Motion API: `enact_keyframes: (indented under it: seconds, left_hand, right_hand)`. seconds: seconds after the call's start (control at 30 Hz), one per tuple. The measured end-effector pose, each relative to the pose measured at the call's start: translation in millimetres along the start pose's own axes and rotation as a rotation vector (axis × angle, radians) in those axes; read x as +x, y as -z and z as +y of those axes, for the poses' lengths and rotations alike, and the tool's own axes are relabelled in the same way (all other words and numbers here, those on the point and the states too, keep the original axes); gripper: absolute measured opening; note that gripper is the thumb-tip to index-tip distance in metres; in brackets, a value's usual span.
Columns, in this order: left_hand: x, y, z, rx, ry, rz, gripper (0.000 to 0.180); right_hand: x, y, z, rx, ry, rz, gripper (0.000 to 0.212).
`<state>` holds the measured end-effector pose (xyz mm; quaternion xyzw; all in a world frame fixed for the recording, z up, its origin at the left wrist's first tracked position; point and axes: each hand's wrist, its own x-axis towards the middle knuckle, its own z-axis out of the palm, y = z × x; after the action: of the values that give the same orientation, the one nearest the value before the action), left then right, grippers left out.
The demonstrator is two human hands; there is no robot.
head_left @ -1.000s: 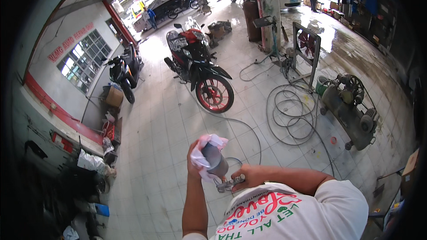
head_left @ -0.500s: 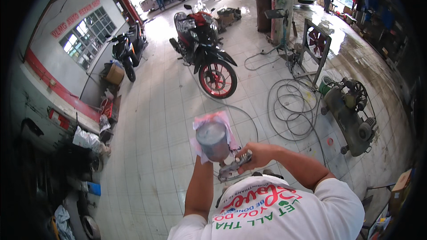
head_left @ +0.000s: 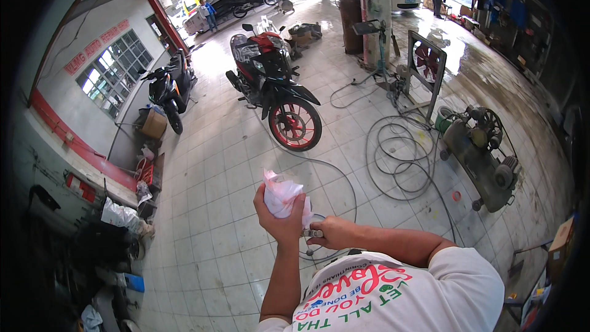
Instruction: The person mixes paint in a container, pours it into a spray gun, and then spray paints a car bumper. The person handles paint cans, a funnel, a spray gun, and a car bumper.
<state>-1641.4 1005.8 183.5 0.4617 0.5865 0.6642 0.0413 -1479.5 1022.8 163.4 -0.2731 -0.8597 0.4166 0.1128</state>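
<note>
My left hand (head_left: 278, 224) is closed around a crumpled pink and white cloth (head_left: 284, 195), thumb on the right side and fingers on the left. The cloth bulges upward over the cup of a spray gun, which it hides from view. Just to the right and a little lower, my right hand (head_left: 335, 232) grips the metal spray gun (head_left: 313, 233), of which only a small part shows between the hands. Both hands are close together in front of my white printed shirt (head_left: 393, 292).
A black and red motorcycle (head_left: 276, 95) stands ahead on the tiled floor (head_left: 215, 209). Coiled hose (head_left: 399, 157) lies to the right, near an air compressor (head_left: 479, 154) and a framed fan (head_left: 427, 64). A dark scooter (head_left: 169, 92) is parked by the left wall.
The grey cup of the spray gun showed against the cloth before; now the cloth covers it and my left hand wraps round it. Both hands have turned, and the head view has shifted slightly.
</note>
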Motion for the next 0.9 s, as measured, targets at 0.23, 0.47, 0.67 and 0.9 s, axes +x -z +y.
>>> enact_keyframes:
  seconds: [0.23, 0.47, 0.67, 0.9]
  left_hand:
    - [40.5, 46.1, -40.3, -0.621, 0.081, -0.399, 0.090]
    - [77.1, 91.4, 13.2, -0.076, 0.268, -0.808, 0.075]
    - [69.8, 87.2, 6.4, 0.507, -0.009, -0.579, 0.055]
    - [92.9, 109.0, -99.5, 0.112, 0.511, -0.678, 0.028]
  right_hand:
    - [4.6, 25.1, 4.2, 0.173, 0.210, -0.224, 0.035]
    - [20.6, 26.2, -7.6, -0.068, 0.137, -0.236, 0.034]
    - [45.6, -20.4, -7.4, -0.270, -0.022, -0.177, 0.038]
    - [64.5, -75.9, -5.9, -0.271, -0.149, -0.282, 0.040]
